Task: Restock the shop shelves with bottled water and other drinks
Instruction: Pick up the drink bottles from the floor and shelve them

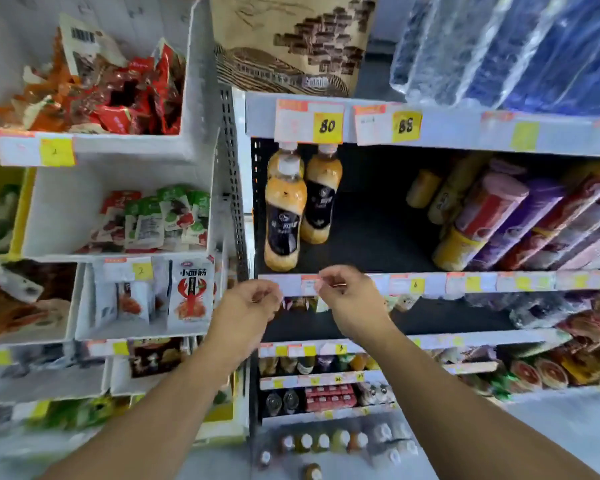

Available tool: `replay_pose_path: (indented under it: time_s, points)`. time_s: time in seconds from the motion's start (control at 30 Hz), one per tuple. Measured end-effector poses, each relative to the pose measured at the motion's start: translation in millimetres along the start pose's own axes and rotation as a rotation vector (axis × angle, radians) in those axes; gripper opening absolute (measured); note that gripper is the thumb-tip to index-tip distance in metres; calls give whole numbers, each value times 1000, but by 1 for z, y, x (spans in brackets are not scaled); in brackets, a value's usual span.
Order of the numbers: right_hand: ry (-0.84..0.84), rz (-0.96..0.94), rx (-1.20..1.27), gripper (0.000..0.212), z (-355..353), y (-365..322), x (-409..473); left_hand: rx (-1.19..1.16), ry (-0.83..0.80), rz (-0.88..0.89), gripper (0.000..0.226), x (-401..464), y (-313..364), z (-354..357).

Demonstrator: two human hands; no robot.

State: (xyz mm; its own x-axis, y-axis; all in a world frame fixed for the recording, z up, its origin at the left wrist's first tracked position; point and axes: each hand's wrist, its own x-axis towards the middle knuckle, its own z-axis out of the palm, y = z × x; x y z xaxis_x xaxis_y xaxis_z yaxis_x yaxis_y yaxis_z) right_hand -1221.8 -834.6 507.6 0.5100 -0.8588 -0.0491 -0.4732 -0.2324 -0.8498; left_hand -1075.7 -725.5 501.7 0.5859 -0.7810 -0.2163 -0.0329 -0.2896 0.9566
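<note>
Three bottles of a pale orange drink with dark labels stand at the left end of a dark shelf [371, 244]: the front bottle [284, 216], one behind it [321, 195], and a third mostly hidden behind the front bottle. My left hand [248, 306] and my right hand [349, 294] hover side by side just in front of this shelf's price strip [430, 284], below the bottles. Both hands have loosely curled fingers and hold nothing. The right hand's fingertips are close to a price label [310, 285].
Tall snack tubes [492, 220] lie stacked at the right of the same shelf. White bins of snack packets [153, 220] fill the unit on the left. Lower shelves carry small bottles [305, 363], and more bottles [326, 441] stand on the floor.
</note>
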Motion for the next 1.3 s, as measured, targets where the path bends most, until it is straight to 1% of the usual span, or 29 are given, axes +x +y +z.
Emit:
replay_pose_path:
  time_s: [0.07, 0.17, 0.27, 0.37, 0.47, 0.53, 0.6, 0.7, 0.83, 0.97, 1.07, 1.17, 1.2, 1.3]
  points:
    - [-88, 41, -37, 12, 0, 27, -21, 108, -64, -86, 16, -23, -22, 15]
    - [-220, 115, -43, 22, 3, 74, -52, 230, -188, -202, 17, -56, -59, 42]
    - [-293, 200, -53, 21, 12, 124, -78, 322, -207, -309, 22, -79, -99, 70]
    - [-339, 289, -37, 19, 23, 170, -96, 329, -216, -413, 20, -90, -135, 99]
    - [-386, 356, -75, 16, 37, 220, -106, 375, -258, -465, 18, -87, -180, 122]
    - [-411, 415, -98, 12, 52, 264, -110, 419, -288, -497, 20, -81, -222, 135]
    - [-430, 460, -141, 18, 73, 313, -114, 492, -343, -505, 22, -74, -268, 149]
    - [-461, 501, -189, 26, 114, 395, -120, 554, -430, -482, 20, -62, -347, 170]
    - [-532, 509, -254, 33, 175, 498, -122, 663, -448, -518, 25, -41, -459, 195]
    - [-511, 513, -333, 36, 242, 592, -115, 693, -476, -483, 24, -14, -555, 216]
    - [-521, 494, -367, 38, 283, 646, -104, 706, -464, -478, 27, 5, -616, 227]
    - [-531, 465, -408, 47, 317, 687, -96, 717, -453, -470, 24, 21, -662, 236]
    - [-530, 467, -413, 46, 326, 698, -94, 715, -453, -470, 23, 25, -674, 238]
    - [-525, 443, -431, 34, 345, 720, -92, 715, -447, -449, 23, 35, -700, 241]
